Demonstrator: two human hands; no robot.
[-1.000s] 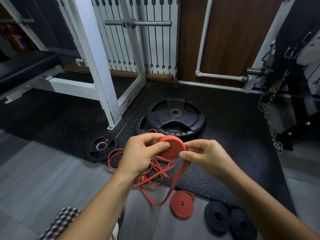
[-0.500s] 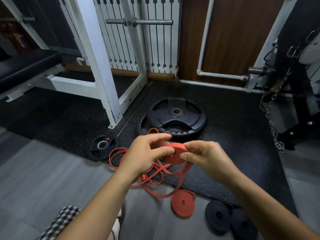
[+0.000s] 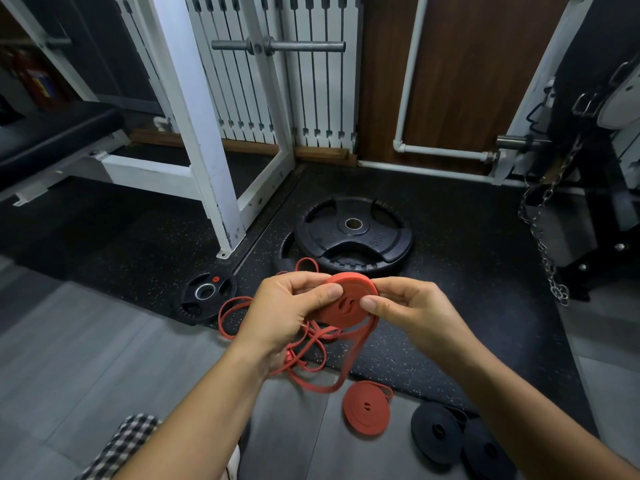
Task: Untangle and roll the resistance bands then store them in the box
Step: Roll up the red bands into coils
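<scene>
**Both hands holding half-rolled red band, frame centre**

The left hand and the right hand are gripping a flat red rubber resistance-band coil at frame centre, above the floor. Left thumb is pressing on the coil face and the other fingers are curling behind it. Right thumb and forefinger are pinching the coil's right rim. An unrolled red tail is hanging from the coil in a loop, running down into a loose tangle of thin red bands lying lower left of centre, partly hidden by the left wrist.

A finished red band roll is lying flat on the grey plank floor, lower centre. Two black band rolls are sitting touching at lower right. A large black weight plate is lying on the black speckled rubber mat above the hands, and a small black weight plate sits to the left of them. A white steel rack post is standing upper left.
</scene>
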